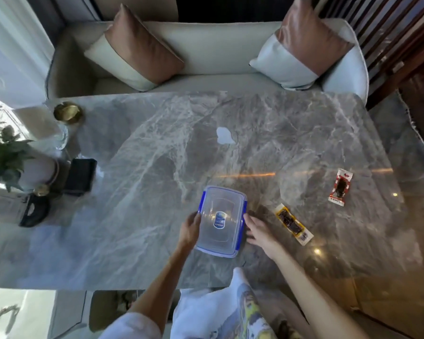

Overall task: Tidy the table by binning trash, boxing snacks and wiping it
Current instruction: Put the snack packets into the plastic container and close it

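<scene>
At the near edge of the grey marble table (123, 223) a clear plastic container (220, 223) with blue clips sits lid-on, a blue-and-white label in the middle of the lid. The left hand (190, 230) grips its left side, thumb lying over the lid's rim and the fingers curled down out of sight. The right hand (260, 232) is spread and relaxed beside the container's right side, holding nothing, its fingertips at the blue clip there; whether they quite touch it I cannot tell.

Just to the right of that hand a yellow snack packet (293, 223) lies flat on the table at a slant. Further right and a little farther back lies a red snack packet (340, 187), well apart from the container.

Towards the middle of the table there is a small white patch (224, 136); whether it is liquid or a scrap is unclear.

Along the left edge stand a black bag-like thing with a handle (33, 214), a black flat case (81, 176), a leafy plant in a pale pot (38, 171), a clear glass (62, 135) and, at the far corner, a brass-coloured dish (67, 113).

Beyond the table runs a cream sofa (206, 45) with two cushions, one at the left (142, 47) and one at the right (304, 42), each part copper, part pale
</scene>
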The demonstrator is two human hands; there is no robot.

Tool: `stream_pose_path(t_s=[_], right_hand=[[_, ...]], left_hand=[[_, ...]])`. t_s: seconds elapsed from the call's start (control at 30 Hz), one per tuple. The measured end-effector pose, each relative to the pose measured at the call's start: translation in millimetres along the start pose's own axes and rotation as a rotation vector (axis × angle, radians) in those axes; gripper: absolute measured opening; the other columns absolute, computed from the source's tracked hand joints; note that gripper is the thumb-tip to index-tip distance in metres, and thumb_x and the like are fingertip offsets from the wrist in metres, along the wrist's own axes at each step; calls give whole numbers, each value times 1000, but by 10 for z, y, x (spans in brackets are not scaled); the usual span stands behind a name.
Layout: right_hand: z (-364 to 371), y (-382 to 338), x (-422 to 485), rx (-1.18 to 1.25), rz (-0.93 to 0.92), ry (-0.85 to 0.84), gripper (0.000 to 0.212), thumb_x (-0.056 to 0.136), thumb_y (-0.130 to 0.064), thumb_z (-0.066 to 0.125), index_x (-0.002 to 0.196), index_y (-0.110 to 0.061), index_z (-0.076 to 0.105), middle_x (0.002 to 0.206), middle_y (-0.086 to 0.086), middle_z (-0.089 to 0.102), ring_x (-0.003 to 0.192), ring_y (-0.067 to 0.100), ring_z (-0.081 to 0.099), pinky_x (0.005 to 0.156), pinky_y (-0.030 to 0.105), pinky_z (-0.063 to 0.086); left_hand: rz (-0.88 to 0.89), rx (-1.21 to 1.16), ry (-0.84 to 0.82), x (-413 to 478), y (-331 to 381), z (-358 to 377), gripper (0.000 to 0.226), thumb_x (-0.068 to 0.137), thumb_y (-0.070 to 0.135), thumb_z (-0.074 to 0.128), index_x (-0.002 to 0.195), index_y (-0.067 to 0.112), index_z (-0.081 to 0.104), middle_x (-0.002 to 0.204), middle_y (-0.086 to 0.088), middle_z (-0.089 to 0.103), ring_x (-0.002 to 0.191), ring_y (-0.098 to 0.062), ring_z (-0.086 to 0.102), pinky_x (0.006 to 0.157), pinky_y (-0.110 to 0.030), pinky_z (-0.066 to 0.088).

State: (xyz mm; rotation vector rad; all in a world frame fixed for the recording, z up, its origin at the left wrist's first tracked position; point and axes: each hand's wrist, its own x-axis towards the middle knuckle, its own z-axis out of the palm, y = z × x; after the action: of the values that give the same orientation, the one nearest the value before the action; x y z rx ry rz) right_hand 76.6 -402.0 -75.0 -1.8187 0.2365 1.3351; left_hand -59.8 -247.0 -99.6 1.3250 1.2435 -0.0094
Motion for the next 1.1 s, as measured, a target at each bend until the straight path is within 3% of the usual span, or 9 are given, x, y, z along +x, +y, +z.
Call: stream_pose_path(t_s=[0.13, 0.37, 0.47, 0.63, 0.73, 0.83, 0.93, 1.03, 1.1], right_hand=[[320, 3, 126, 79, -108, 104, 51, 100, -34, 47, 143, -7, 41, 142, 11, 52, 128, 24, 52, 96, 27, 41], [607, 237, 359, 104, -184, 317, 39, 102, -28, 44, 110, 4, 64, 111, 24, 68, 104, 37, 64, 92, 45, 49], [694, 291, 466, 17, -231, 454, 40, 104, -22, 37, 110, 10, 60, 113, 26, 64, 105, 34, 60, 92, 37, 45], [641, 456, 663, 38, -199, 509, 41, 104, -28, 37, 98, 1, 65, 97, 23, 70, 71, 21, 59, 62, 22, 35], [620, 423, 777, 18, -188, 482, 42, 104, -31, 37, 105, 1, 63, 103, 20, 69, 82, 25, 63, 72, 26, 41], [628, 313, 770, -70, -305, 589, 38, 104, -26, 37, 102, 3, 63, 104, 22, 66, 98, 33, 61, 77, 31, 39], [573, 265, 675, -172, -402, 748, 37, 102, -30, 41, 105, -5, 68, 105, 16, 67, 101, 32, 60, 82, 35, 44], [554, 322, 626, -352, -489, 525, 33, 96, -39, 53, 99, -12, 71, 93, 11, 66, 90, 27, 61, 78, 34, 47], [562, 352, 613, -428, -436, 362, 42, 88, -45, 63, 116, -14, 67, 101, 9, 60, 96, 22, 59, 87, 34, 49]], left_hand=[[-55, -216, 40, -68, -226, 2, 39, 97, 11, 53, 135, 2, 49, 122, -28, 64, 100, -27, 62, 98, -52, 50], [-47, -199, 173, 62, -273, 71, 29, 101, 16, 44, 106, -1, 66, 93, -18, 68, 83, -16, 56, 79, -31, 45], [-59, -115, 281, 158, -315, 171, 31, 101, 14, 40, 99, -7, 63, 99, -27, 65, 88, -29, 59, 81, -36, 44], [-114, -62, 401, 292, -479, 168, 32, 100, 13, 37, 71, 9, 50, 76, -24, 59, 75, -41, 55, 67, -32, 35], [-112, -102, 386, 317, -520, 150, 30, 101, 16, 36, 84, 2, 56, 82, -23, 59, 75, -35, 49, 70, -33, 37], [-66, -149, 321, 297, -506, 106, 32, 102, 17, 38, 125, 1, 53, 117, -19, 60, 107, -30, 57, 97, -42, 45], [-10, -60, 362, 285, -460, -4, 38, 101, 17, 41, 136, 4, 45, 113, -8, 54, 116, -28, 53, 106, -43, 41], [117, 56, 315, 326, -387, -100, 34, 98, 9, 43, 130, 4, 53, 104, -7, 58, 109, -31, 54, 100, -45, 43], [179, 167, 198, 348, -334, -108, 35, 95, 5, 40, 123, 5, 60, 103, -18, 64, 106, -36, 54, 94, -43, 45]])
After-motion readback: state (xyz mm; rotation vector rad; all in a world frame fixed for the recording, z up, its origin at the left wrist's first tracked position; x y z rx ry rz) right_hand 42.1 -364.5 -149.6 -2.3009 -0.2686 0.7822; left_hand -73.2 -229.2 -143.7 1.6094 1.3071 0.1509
